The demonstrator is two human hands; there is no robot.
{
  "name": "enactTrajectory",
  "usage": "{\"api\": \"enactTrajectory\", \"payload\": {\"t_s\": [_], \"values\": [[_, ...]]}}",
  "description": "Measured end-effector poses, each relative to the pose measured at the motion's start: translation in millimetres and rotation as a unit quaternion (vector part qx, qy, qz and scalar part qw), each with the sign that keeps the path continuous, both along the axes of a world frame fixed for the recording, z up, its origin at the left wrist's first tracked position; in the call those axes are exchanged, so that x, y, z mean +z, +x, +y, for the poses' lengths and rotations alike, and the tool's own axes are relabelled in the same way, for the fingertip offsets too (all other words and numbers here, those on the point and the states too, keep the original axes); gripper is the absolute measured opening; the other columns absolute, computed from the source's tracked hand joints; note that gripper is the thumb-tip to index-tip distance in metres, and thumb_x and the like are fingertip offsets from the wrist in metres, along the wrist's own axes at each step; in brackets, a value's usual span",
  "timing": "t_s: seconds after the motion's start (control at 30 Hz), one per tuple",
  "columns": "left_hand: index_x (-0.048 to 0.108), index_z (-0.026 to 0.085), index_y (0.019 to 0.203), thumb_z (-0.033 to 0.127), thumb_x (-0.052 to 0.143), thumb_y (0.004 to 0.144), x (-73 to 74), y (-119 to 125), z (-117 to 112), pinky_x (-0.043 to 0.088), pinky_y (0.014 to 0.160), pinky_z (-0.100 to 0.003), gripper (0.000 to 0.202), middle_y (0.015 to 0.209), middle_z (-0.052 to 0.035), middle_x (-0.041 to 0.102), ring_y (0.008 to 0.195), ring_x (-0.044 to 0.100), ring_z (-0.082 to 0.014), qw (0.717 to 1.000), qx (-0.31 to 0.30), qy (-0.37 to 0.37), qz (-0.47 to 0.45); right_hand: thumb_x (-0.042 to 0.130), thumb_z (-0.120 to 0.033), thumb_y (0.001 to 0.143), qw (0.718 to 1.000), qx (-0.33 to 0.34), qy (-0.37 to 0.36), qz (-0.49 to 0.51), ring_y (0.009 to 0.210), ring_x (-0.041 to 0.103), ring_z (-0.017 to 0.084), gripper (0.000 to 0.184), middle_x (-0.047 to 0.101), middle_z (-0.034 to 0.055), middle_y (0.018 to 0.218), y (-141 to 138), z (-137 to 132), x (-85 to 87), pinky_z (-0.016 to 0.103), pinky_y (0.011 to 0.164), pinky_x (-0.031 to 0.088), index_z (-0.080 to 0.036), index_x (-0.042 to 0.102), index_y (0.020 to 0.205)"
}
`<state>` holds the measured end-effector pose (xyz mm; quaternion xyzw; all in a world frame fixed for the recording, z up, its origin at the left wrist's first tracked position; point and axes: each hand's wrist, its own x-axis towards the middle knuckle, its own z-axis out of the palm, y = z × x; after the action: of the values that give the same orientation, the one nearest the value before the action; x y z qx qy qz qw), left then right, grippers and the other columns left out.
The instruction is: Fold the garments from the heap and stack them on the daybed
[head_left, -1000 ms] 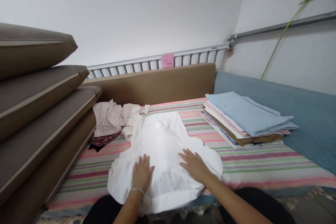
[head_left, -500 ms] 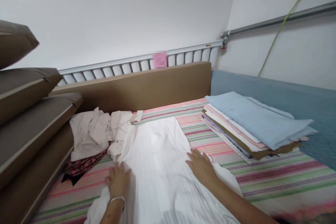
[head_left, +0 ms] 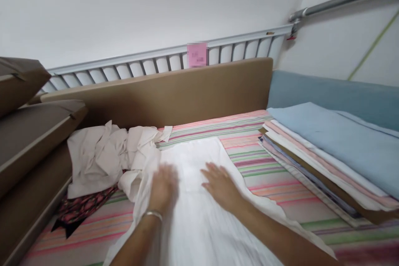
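Note:
A white cloth garment point(head_left: 193, 212) lies spread out on the striped bed sheet point(head_left: 274, 193), with soft wrinkles and its narrower end away from me. My left hand point(head_left: 163, 185), with a silver bracelet on the wrist, is over the garment's left part; it is blurred, but its fingers look stretched out. On the right part, my right hand point(head_left: 221, 185) is laid palm down with fingers spread. Neither hand grips anything. Crumpled off-white clothing point(head_left: 99, 153) lies left of the garment, partly over a dark red patterned cloth point(head_left: 84, 205).
A stack of folded clothes, light blue on top point(head_left: 336, 137), lies at the right. Brown cushions point(head_left: 37, 129) are piled at the left. A brown padded board point(head_left: 174, 95) stands along the back before a white radiator point(head_left: 124, 66); a blue panel point(head_left: 327, 87) stands at the right.
Both hands have moved inward from the garment's side edges onto its surface, closer together. The view has shifted, bringing the folded stack nearer the right edge.

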<state>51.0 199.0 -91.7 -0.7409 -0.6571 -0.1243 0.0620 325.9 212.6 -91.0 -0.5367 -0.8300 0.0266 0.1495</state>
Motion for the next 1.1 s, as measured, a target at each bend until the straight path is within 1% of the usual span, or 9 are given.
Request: {"api": "enactTrajectory", "payload": {"t_s": [0.07,0.23,0.37,0.5,0.6,0.73,0.83,0.97,1.1], "values": [[0.038,0.025,0.134,0.035,0.035,0.089,-3.0,13.4,7.5,0.023,0.108,-0.048,0.047,0.143,-0.0074,0.036,0.134,0.028,-0.0241,0.994,-0.098,-0.038,-0.007,0.037,-0.048,0.089,0.998,0.066,-0.017,0.001,0.134,0.025,0.021,0.047,0.031,0.0016,0.145,-5.6,10.2,-2.9,0.046,0.108,0.019,-0.034,0.040,0.133],[0.051,0.020,0.121,0.027,0.041,0.085,2.4,-28.7,35.6,0.027,0.105,-0.048,0.038,0.138,-0.0105,0.044,0.129,0.035,-0.0258,0.992,0.108,0.001,-0.068,0.035,-0.044,0.089,0.993,-0.115,0.004,-0.022,0.132,0.029,0.027,0.048,0.035,0.0092,0.143,17.4,52.7,-20.2,0.052,0.105,0.022,-0.025,0.045,0.132],[0.049,0.011,0.121,0.029,0.042,0.084,17.2,-64.5,58.4,0.037,0.097,-0.039,0.041,0.123,-0.0167,0.055,0.116,0.049,-0.0243,0.964,0.195,0.075,-0.163,0.032,-0.046,0.090,0.994,-0.095,0.048,-0.022,0.134,0.026,0.025,0.049,0.032,0.0066,0.145,20.0,65.4,-30.8,0.049,0.107,0.021,-0.027,0.042,0.133],[0.059,0.003,0.099,0.044,0.050,0.079,28.6,-74.5,90.3,0.046,0.070,-0.037,0.047,0.085,-0.0183,0.066,0.081,0.063,-0.0270,0.939,0.273,0.026,-0.207,0.031,-0.048,0.090,0.995,-0.092,0.043,-0.023,0.134,0.026,0.025,0.050,0.033,0.0073,0.144,10.0,60.5,-32.8,0.048,0.108,0.020,-0.026,0.042,0.134],[0.063,0.007,0.076,0.043,0.060,0.072,42.3,-73.4,109.5,0.043,0.057,-0.031,0.037,0.061,-0.0089,0.063,0.060,0.061,-0.0217,0.942,0.241,-0.021,-0.233,0.031,-0.047,0.091,0.994,-0.094,0.042,-0.026,0.134,0.026,0.025,0.049,0.032,0.0074,0.144,8.5,57.6,-28.9,0.048,0.108,0.020,-0.026,0.043,0.133],[0.063,0.013,0.082,0.035,0.052,0.079,56.1,-49.3,99.5,0.043,0.067,-0.030,0.024,0.071,-0.0060,0.064,0.072,0.060,-0.0196,0.966,0.142,-0.004,-0.215,0.031,-0.046,0.091,0.994,-0.096,0.037,-0.030,0.134,0.026,0.024,0.048,0.032,0.0068,0.144,8.9,55.7,-23.4,0.047,0.108,0.020,-0.027,0.042,0.133],[0.064,0.021,0.082,0.026,0.054,0.077,47.7,-18.4,68.9,0.039,0.083,-0.031,0.012,0.085,-0.0049,0.065,0.088,0.057,-0.0190,0.985,0.006,-0.014,-0.171,0.031,-0.045,0.091,0.994,-0.097,0.039,-0.032,0.134,0.026,0.024,0.048,0.033,0.0070,0.144,8.3,55.0,-22.1,0.047,0.108,0.020,-0.026,0.042,0.134],[0.064,0.023,0.086,0.017,0.048,0.080,23.3,10.7,42.1,0.037,0.087,-0.034,0.018,0.088,-0.0053,0.063,0.091,0.055,-0.0192,0.983,-0.170,-0.066,-0.004,0.032,-0.045,0.091,0.994,-0.097,0.036,-0.029,0.134,0.026,0.024,0.048,0.032,0.0070,0.145,7.9,55.5,-23.3,0.046,0.108,0.019,-0.026,0.042,0.134],[0.061,0.023,0.094,0.019,0.043,0.084,23.5,-7.2,56.2,0.040,0.082,-0.026,0.021,0.095,-0.0047,0.064,0.090,0.058,-0.0152,0.997,-0.011,-0.074,-0.011,0.032,-0.044,0.091,0.994,-0.101,0.035,-0.030,0.134,0.025,0.023,0.047,0.031,0.0059,0.145,8.5,57.0,-25.6,0.046,0.108,0.019,-0.027,0.041,0.134]]}}
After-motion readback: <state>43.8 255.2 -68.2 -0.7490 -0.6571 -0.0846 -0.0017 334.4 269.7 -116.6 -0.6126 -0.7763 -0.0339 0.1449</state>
